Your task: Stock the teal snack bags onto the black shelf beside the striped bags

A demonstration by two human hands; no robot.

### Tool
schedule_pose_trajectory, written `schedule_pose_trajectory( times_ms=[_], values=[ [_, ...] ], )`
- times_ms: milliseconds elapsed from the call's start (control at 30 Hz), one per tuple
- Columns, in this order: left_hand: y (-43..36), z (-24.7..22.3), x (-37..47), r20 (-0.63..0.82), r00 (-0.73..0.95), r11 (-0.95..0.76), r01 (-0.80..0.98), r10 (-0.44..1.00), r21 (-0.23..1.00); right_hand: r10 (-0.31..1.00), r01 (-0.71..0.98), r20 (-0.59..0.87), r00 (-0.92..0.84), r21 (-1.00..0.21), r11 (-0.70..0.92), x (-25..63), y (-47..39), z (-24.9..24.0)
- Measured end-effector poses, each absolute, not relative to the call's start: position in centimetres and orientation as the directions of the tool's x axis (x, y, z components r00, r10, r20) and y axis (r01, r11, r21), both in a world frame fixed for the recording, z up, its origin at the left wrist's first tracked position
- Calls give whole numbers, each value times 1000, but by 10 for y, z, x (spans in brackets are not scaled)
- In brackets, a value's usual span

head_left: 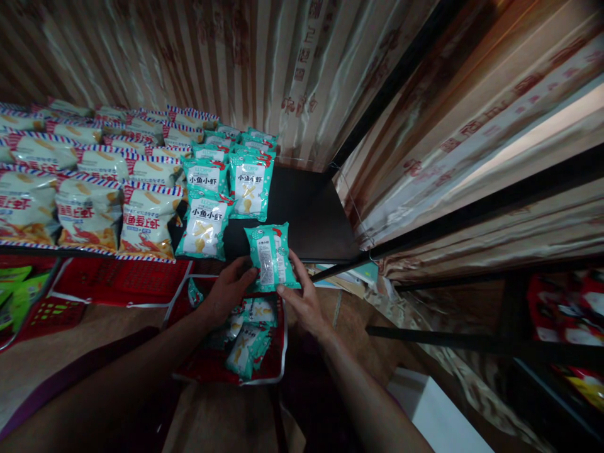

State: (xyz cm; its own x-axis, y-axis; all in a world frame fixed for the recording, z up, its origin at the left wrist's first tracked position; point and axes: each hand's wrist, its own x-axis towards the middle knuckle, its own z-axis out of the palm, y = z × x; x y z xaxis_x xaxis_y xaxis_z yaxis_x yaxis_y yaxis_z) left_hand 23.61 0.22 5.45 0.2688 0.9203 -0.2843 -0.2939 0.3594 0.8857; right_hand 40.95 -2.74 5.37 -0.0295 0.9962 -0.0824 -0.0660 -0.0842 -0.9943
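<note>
Between my two hands is a teal snack bag (270, 258), its printed back turned toward me, just in front of the shelf edge. My left hand (231, 286) grips the bag's lower left side, and my right hand (303, 296) has thumb and fingers closed on its right side. Behind it on the dark shelf (309, 214) stand two rows of matching teal bags, with a front one (205, 226) on the left and another (251, 187) farther back. Beneath my hands, a red basket (283, 343) holds several more teal bags (248, 346).
White snack bags (148, 223) with striped edges fill the shelf's left part in rows. Another red basket (117, 280) and green packets (21, 292) lie below left. Black frame bars (472, 211) cross the right side before a curtain (302, 82). A white box (438, 415) stands lower right.
</note>
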Motion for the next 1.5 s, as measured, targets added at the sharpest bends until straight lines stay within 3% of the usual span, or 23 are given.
schedule_pose_trajectory(
  times_ms=[333, 567, 800, 1067, 1200, 1333, 1500],
  values=[
    [1, 55, 237, -268, 279, 344, -276, 922, 898, 999, -10, -16, -37, -1000, -16, 413, -28, 51],
    [3, 59, 239, -226, 239, 285, -254, 945, 924, 988, 206, 62, 139, -978, 32, 407, -29, 46],
    [1, 76, 234, -253, 226, 309, -262, 941, 914, 995, 31, -79, 66, -996, -81, 414, -29, 57],
    [4, 87, 232, -294, 106, 309, -175, 950, 935, 996, 23, -72, 52, -997, -74, 428, -32, 60],
    [5, 82, 234, -357, 85, 366, -278, 930, 888, 974, -58, -214, 76, -976, -210, 430, -36, 54],
    [3, 74, 238, -367, 131, 390, -334, 921, 858, 914, -63, -378, -149, -919, -390, 431, -44, 57],
    [2, 67, 243, -376, 134, 399, -370, 917, 839, 937, -105, -281, -209, -946, -307, 433, -53, 63]
  ],
)
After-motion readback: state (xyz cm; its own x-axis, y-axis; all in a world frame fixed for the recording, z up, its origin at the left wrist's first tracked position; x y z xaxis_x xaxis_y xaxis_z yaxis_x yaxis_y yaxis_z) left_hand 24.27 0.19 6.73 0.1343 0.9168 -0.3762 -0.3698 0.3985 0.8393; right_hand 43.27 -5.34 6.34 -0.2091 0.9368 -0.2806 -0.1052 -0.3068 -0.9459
